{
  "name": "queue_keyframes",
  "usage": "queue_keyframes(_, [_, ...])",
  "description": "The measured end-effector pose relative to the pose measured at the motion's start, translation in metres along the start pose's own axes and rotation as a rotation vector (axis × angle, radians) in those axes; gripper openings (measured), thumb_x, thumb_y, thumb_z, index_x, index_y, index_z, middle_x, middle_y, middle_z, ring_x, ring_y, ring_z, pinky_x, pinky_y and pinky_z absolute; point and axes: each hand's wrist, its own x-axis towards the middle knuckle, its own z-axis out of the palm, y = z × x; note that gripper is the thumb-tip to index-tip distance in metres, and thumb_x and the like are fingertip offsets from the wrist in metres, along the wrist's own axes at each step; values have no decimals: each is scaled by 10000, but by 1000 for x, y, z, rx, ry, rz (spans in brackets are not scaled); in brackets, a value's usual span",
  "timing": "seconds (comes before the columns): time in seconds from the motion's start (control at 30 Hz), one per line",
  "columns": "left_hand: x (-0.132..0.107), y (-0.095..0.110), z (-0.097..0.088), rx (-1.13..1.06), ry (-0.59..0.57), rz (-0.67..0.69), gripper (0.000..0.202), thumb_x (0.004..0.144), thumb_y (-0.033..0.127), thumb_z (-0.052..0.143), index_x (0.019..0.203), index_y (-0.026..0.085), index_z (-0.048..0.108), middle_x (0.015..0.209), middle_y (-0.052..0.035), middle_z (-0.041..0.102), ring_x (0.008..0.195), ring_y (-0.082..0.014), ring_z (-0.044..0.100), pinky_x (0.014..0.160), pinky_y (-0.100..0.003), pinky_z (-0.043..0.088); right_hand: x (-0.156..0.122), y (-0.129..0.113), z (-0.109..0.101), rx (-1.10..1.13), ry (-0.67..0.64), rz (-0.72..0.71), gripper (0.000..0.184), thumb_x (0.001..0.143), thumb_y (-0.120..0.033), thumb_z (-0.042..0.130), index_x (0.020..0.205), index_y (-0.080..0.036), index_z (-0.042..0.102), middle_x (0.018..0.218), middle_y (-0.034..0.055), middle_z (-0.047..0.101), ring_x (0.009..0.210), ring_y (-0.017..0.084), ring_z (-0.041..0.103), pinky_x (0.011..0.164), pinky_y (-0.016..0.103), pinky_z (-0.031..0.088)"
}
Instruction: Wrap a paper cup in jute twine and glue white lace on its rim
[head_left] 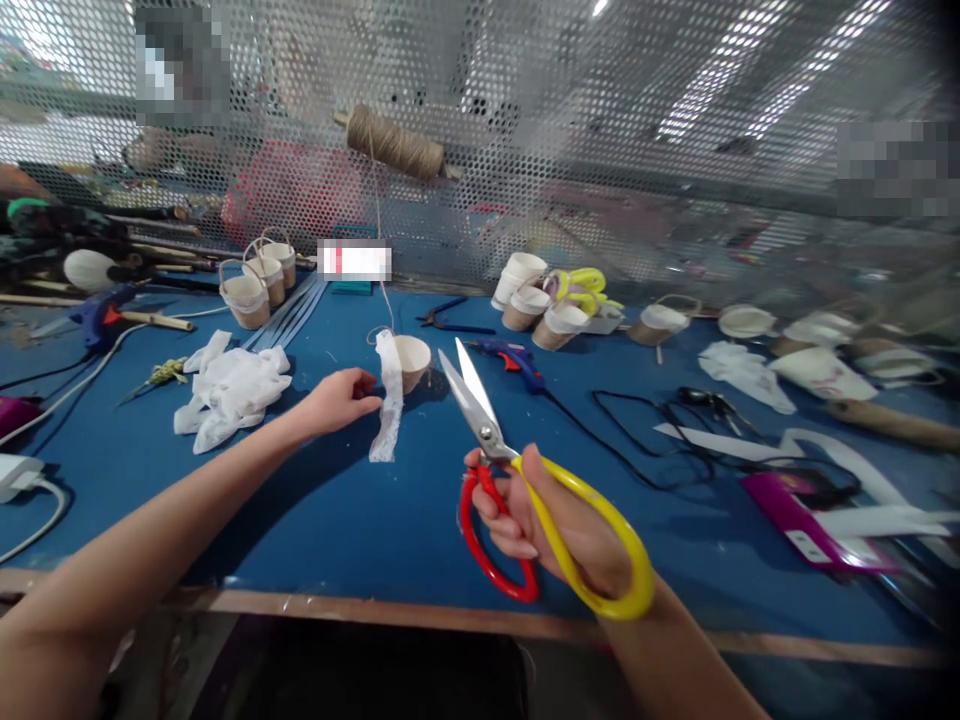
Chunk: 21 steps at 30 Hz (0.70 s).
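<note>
My right hand [547, 525] grips a pair of scissors [517, 490] with one red and one yellow handle, blades parted and pointing up and away. My left hand [341, 398] reaches out over the blue table [360, 520], its fingers pinched together at a strip of white lace [388, 395]. The strip hangs down beside a small paper cup [412, 360] lying on its side. A thin twine runs from the cup up to a spool of jute twine [395, 142] on the mesh screen.
Crumpled white lace [229, 390] lies left of my hand. Small cup baskets [259, 280] stand at the back left, more cups [536, 300] at the back centre. A blue glue gun [514, 357], black cables [637, 440], a purple object [802, 520] and paper strips lie to the right. A person sits behind the perforated screen [600, 150].
</note>
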Motion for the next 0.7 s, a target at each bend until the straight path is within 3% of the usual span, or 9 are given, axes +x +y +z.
queue_keyframes(0.13, [5, 8, 16, -98, 18, -16, 236, 669, 351, 627, 754, 131, 618, 838, -92, 634, 764, -192, 570, 702, -297, 425, 2, 8, 1, 116, -47, 55, 501, 787, -656, 366, 981, -204, 456, 628, -23, 411, 454, 73, 274, 365, 173, 207])
queue_keyframes(0.23, [8, 11, 21, -212, 18, -68, 210, 636, 338, 652, 653, 143, 575, 703, -53, 608, 662, -176, 551, 615, -287, 389, 3, 10, 3, 158, -52, 73, 479, 789, -631, 406, 979, -195, 469, 628, -21, 429, 455, 70, 285, 369, 169, 222])
queue_keyframes(0.43, [3, 16, 25, -616, 18, -170, 192, 676, 271, 637, 633, 156, 490, 608, 17, 559, 589, -109, 518, 571, -242, 373, 0, 10, 1, 207, -68, 69, 484, 748, -627, 493, 963, -193, 495, 613, -25, 448, 447, 61, 299, 364, 161, 223])
queue_keyframes(0.7, [-14, 24, 14, -1179, -103, -313, 129, 697, 166, 656, 694, 129, 532, 689, -31, 646, 602, -93, 603, 626, -226, 480, -1, 18, -9, 251, -181, 110, 699, 654, -753, 468, 1040, -172, 520, 613, -10, 500, 424, 47, 304, 350, 157, 200])
